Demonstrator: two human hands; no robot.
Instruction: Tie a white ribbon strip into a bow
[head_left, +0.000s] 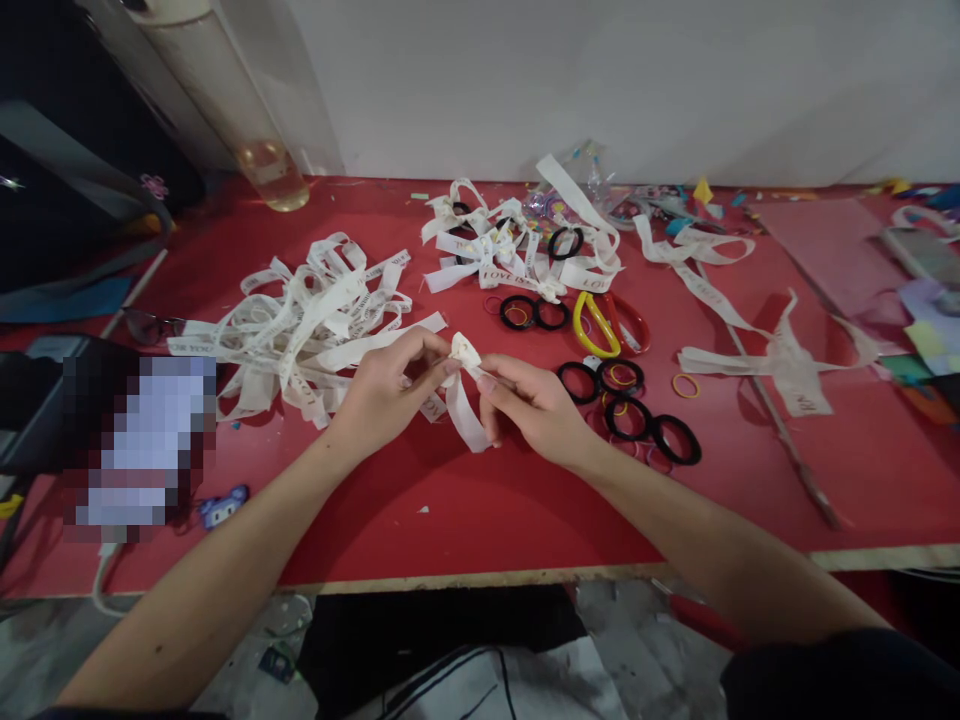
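At a red-topped worktable (450, 520), a loose heap of white printed ribbon strips (300, 320) lies at left. Just right of it, the left hand (386, 392) pinches a short white printed ribbon piece (463, 402), thumb and fingers closed on its folded top. The right hand (534, 405) clamps the same fold from the other side, and the tail hangs between both hands. Black elastic hair rings (637, 415) and yellow-and-red-handled scissors (609, 322) lie further right.
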